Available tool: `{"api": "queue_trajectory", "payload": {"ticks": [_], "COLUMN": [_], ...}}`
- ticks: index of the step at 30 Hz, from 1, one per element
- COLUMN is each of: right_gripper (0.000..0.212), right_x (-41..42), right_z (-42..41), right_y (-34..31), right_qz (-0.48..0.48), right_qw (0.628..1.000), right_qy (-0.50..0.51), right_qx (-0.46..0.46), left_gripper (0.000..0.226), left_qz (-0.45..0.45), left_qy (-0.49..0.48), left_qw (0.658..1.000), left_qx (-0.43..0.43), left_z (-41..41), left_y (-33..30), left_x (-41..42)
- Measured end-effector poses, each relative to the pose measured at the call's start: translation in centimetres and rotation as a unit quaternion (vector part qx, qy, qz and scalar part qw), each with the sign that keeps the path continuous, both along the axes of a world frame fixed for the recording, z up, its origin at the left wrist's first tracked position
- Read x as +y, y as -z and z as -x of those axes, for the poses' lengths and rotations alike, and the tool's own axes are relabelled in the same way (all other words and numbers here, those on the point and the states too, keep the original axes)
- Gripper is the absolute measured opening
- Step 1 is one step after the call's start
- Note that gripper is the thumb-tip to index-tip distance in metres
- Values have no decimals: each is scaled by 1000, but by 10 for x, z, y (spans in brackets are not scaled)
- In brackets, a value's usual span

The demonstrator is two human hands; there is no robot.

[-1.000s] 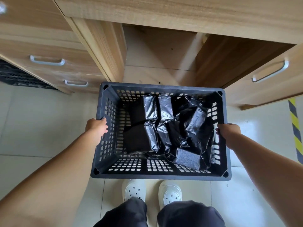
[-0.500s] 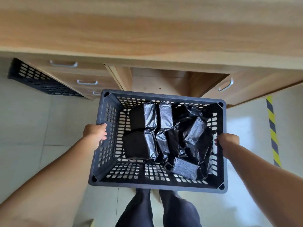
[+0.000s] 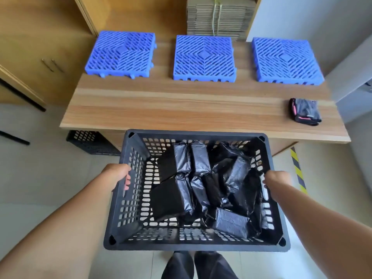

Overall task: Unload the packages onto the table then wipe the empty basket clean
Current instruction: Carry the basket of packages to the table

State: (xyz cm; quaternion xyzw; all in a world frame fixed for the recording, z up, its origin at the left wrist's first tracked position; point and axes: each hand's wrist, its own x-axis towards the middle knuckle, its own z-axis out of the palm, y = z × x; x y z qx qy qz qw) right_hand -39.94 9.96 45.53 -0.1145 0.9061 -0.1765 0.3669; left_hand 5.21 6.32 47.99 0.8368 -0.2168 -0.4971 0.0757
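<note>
I hold a black perforated plastic basket [image 3: 128, 200] up in front of the wooden table [image 3: 181, 109], its far rim near the table's front edge. Several packages wrapped in black plastic [image 3: 199, 186] lie jumbled inside it. My left hand [image 3: 118, 174] grips the basket's left wall, fingers curled through its rim. My right hand [image 3: 276, 181] grips the right wall the same way. A dark folded cloth with pink trim [image 3: 305, 113] lies on the table at the right.
Three blue plastic grid tiles [image 3: 204, 57] lie in a row along the table's far side. Another black crate [image 3: 90, 140] stands on the floor under the table's left end. Flattened cardboard [image 3: 217, 15] leans behind the table. Yellow-black floor tape [image 3: 298, 168] runs at right.
The basket has come up from floor level with both hands on it. My view has risen from the desk's underside and drawers to its top.
</note>
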Motion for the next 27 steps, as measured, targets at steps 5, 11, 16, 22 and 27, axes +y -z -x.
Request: {"api": "queue_trajectory", "payload": {"ticks": [5, 11, 16, 22, 27], "right_gripper": [21, 11, 4, 24, 21], "right_x": [-9, -41, -52, -72, -92], "right_z": [-10, -15, -21, -16, -6], "right_y": [-69, -143, -203, -242, -248], "right_qz": [41, 72, 105, 201, 190], "right_qw": [999, 996, 991, 973, 977], "right_qy": [-6, -53, -81, -91, -77], "right_qx": [17, -12, 17, 64, 63], "left_gripper": [18, 23, 28, 20, 21], "left_qz": [-16, 7, 24, 59, 33], "left_qy": [61, 116, 158, 204, 221], "left_qw": [997, 992, 986, 977, 974], "left_qx": [46, 47, 37, 33, 24], "left_z": [-17, -31, -38, -35, -29], "left_y": [-74, -147, -195, -227, -242], "left_x": [-20, -46, -72, -110, -144]}}
